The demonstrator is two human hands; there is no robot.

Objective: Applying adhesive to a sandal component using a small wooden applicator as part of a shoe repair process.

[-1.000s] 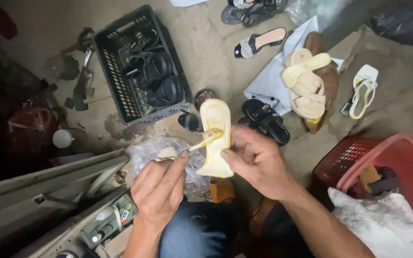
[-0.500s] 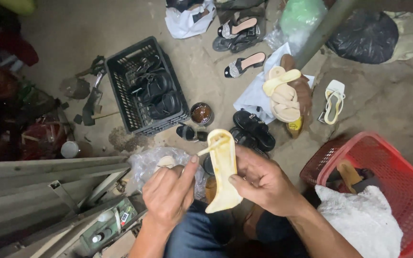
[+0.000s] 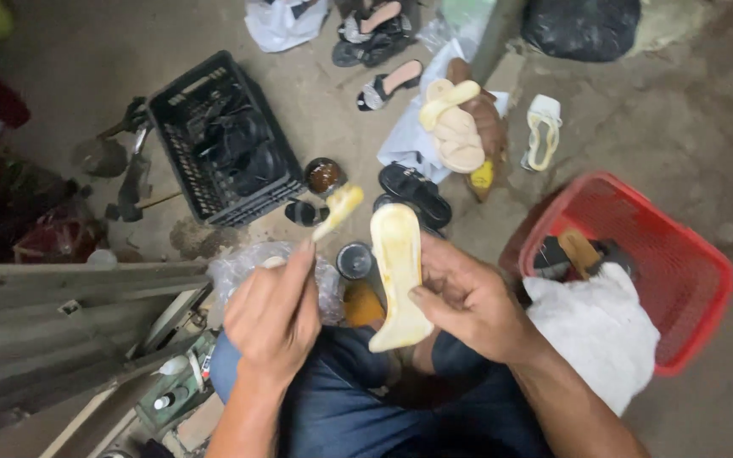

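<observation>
Fingers pinching brush over a sole held sole-up

Left hand (image 3: 273, 318): fingers closed around the handle of a small brush (image 3: 337, 212). The tip points up and away, is loaded with yellowish paste, and hangs clear of everything, just left of the far end of the sole.

Right hand (image 3: 468, 305): thumb on top and fingers curled beneath, gripping a cream shoe sole (image 3: 396, 271) along its right edge. The sole sits between the two hands above the knees, long axis running near to far, with its broad face turned up to the camera. That face looks glossy and unevenly yellowed, more so toward the far end.

Around the hands:
- A small round tin (image 3: 354, 259) stands on the ground just behind the sole.
- A crumpled clear plastic bag (image 3: 248, 263) lies under the left hand.
- Farther off is an open pot (image 3: 324, 175) with dark contents, beside a black crate (image 3: 218, 144) of dark shoes.
- A pair of black sandals (image 3: 417, 191) is beyond the sole, and a heap of cream sandals (image 3: 456, 136) beyond that.
- A red basket (image 3: 697, 254) at right holds a white cloth (image 3: 595, 326).

Judgement: the work reads as brushing adhesive onto the sole, caught with the brush lifted off. Coverage near the heel end cannot be told, as the right hand hides part of it.

What a further stroke would call for: bringing the bristles down flat on the face, keeping the right thumb off the wet area, and keeping the sole level so the paste does not run onto the trousers below.
</observation>
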